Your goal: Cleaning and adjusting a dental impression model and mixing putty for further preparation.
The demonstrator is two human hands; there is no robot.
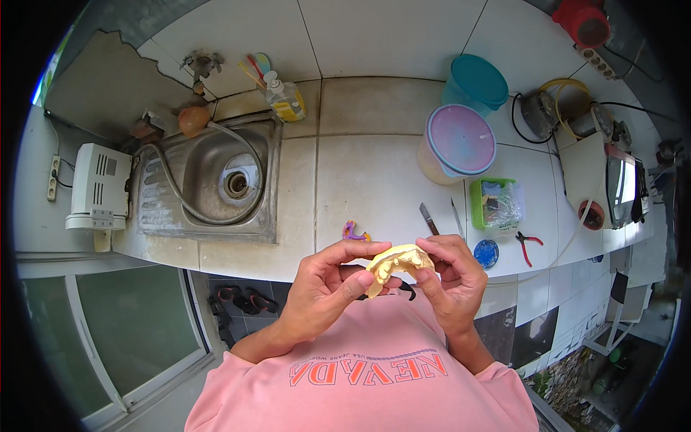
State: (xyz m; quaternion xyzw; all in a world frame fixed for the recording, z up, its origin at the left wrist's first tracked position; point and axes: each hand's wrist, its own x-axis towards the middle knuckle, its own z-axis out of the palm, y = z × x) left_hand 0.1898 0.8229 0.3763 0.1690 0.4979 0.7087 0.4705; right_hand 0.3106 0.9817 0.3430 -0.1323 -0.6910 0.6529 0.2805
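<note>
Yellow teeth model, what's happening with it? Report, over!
Left hand and right hand: both holding yellow teeth model. Model: arch-shaped, teeth showing. Black curved piece close by, partly hidden.

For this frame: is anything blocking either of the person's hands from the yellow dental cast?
Nothing visible does: the left hand and right hand already have their fingers on the yellow dental cast, one at each side. A curved black piece shows just below it, not under the visible fingertips.
</note>
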